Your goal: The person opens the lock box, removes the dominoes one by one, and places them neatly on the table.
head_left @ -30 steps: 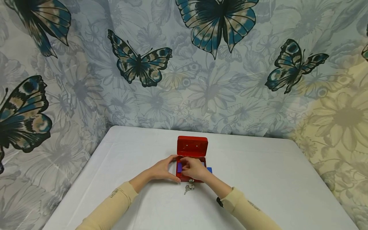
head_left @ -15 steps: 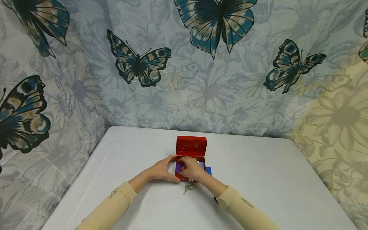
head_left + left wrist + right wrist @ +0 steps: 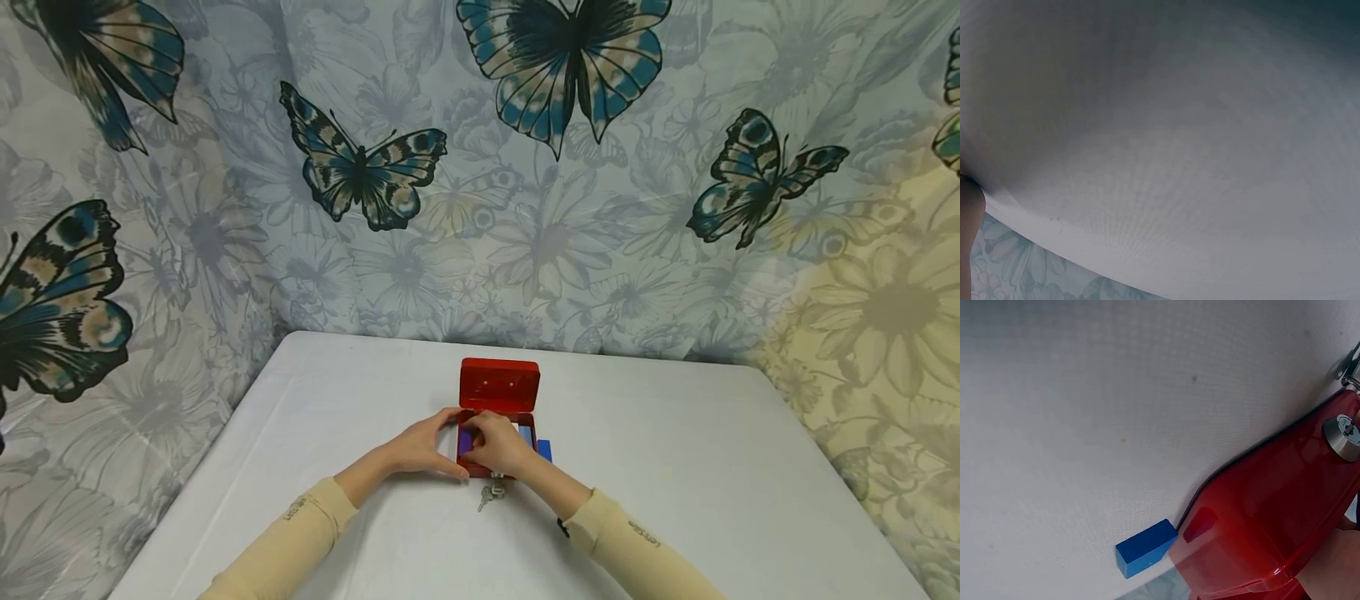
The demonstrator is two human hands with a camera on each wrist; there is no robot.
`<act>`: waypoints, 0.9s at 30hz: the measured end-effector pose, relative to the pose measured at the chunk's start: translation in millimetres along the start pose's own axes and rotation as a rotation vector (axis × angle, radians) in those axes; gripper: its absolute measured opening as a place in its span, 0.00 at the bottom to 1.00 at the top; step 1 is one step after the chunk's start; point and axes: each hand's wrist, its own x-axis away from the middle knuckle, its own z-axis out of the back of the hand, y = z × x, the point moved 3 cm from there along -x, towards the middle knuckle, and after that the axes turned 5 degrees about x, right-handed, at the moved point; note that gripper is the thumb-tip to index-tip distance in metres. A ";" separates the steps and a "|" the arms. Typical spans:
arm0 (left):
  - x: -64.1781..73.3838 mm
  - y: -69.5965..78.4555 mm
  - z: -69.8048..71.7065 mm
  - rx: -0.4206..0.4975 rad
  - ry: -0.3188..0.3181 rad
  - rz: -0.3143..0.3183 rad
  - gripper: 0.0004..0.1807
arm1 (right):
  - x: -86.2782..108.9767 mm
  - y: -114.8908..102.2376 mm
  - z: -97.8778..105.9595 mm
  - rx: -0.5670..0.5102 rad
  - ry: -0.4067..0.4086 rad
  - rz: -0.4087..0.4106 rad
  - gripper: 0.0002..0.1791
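Observation:
A small red cash box (image 3: 499, 385) stands on the table with its lid raised at the back. My left hand (image 3: 420, 446) spans its left end, thumb at the front corner and fingertips at the back corner. Inside the box, my right hand (image 3: 501, 443) has its thumb and curled fingers at the two ends of a purple block (image 3: 466, 439). A light blue piece (image 3: 526, 434) lies in the box right of that hand, partly covered. Keys (image 3: 487, 496) hang at the front lock, whose round cylinder (image 3: 1342, 437) shows in the right wrist view.
A blue block (image 3: 544, 451) stands on the table against the right side of the box. The white table (image 3: 675, 467) runs back to a butterfly-patterned cloth wall (image 3: 547, 242). In the left wrist view, mostly white tablecloth (image 3: 1210, 206) shows.
My right hand has shifted slightly left inside the box, uncovering more of the light blue piece and the blue block outside. The left hand stays on the box's left end.

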 end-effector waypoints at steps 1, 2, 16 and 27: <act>0.2 0.1 0.0 0.000 -0.001 0.000 0.56 | 0.7 0.2 0.3 -0.002 0.000 0.002 0.23; 0.5 0.2 0.0 0.004 -0.001 0.000 0.56 | 1.5 0.4 0.8 -0.003 0.000 0.001 0.23; 0.5 0.5 0.0 0.017 0.002 -0.020 0.56 | 14.4 5.7 11.9 -0.072 0.041 -0.020 0.23; 1.6 0.6 0.0 -0.001 0.007 -0.016 0.57 | 23.5 15.3 19.6 -0.257 0.049 -0.106 0.23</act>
